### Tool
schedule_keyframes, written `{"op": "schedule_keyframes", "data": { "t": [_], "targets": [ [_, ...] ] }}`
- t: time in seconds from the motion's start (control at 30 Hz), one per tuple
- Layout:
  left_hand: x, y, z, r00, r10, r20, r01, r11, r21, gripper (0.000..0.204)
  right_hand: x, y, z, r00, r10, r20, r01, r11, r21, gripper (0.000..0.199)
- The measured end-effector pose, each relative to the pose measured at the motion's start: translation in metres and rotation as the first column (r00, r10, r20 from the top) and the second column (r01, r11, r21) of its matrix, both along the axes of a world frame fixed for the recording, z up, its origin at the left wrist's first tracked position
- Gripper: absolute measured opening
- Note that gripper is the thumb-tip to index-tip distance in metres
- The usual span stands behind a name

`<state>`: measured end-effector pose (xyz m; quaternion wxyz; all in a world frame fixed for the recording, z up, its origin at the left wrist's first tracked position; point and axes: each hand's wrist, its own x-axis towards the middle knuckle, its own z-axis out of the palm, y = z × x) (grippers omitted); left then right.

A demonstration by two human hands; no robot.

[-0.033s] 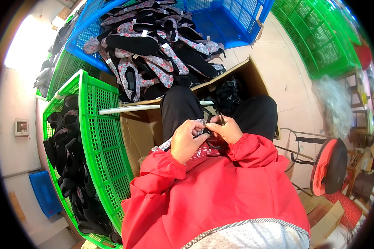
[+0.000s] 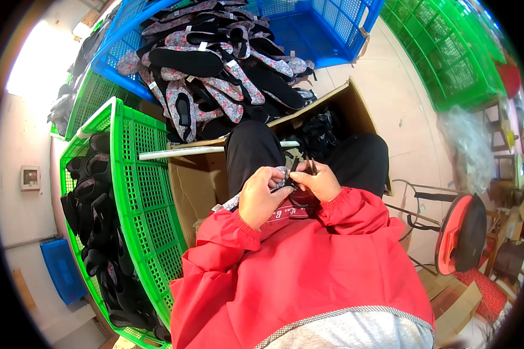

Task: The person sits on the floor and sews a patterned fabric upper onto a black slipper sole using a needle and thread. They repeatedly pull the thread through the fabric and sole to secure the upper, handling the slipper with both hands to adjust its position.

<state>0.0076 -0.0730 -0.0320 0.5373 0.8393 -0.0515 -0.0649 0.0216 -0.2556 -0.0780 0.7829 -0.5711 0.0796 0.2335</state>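
Left hand (image 2: 259,198) grips a patterned shoe (image 2: 232,202) against the red jacket (image 2: 332,256); right hand (image 2: 320,183) pinches a black strap (image 2: 294,167) beside it, dark pointed tool (image 2: 312,166) jutting from the same hand. Beyond, open cardboard box (image 2: 359,107); farther, blue crate (image 2: 335,28) heaped with floral shoes (image 2: 183,110).

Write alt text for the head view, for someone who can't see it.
The left hand holds a patterned fabric piece close beside the right hand, which grips what looks like a dark pointed tool. A red smock fills the foreground; ahead, a blue crate holds heaped floral shoes, and a green crate at left holds dark shoes.
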Motion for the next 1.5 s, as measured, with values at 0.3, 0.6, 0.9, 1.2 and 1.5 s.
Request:
{"op": "schedule_keyframes", "data": {
  "t": [0.3,0.6,0.9,1.2,1.5],
  "targets": [
    [0.004,0.006,0.000,0.994,-0.092,-0.053,0.094,0.995,0.041,0.020,-0.004,-0.004,0.013,0.985,0.076,0.156,-0.097,0.987,0.128,0.009],
    [0.020,0.002,0.007,0.911,-0.040,-0.410,-0.082,0.957,-0.278,0.011,0.009,-0.027,0.012,0.981,0.152,0.124,-0.140,0.985,-0.104,0.034],
    [0.026,0.002,-0.006,0.817,-0.026,-0.576,-0.283,0.853,-0.439,0.010,0.015,-0.049,0.032,0.875,0.481,0.048,-0.450,0.847,-0.283,0.030],
    [0.028,0.001,-0.004,0.804,-0.060,-0.592,-0.269,0.852,-0.450,0.013,0.036,-0.039,0.039,0.790,0.613,-0.017,-0.584,0.743,-0.327,0.021],
    [0.031,0.002,-0.006,0.809,-0.090,-0.581,-0.204,0.884,-0.420,0.014,0.062,-0.029,0.048,0.661,0.745,-0.084,-0.693,0.564,-0.448,0.023]
  ]
}}
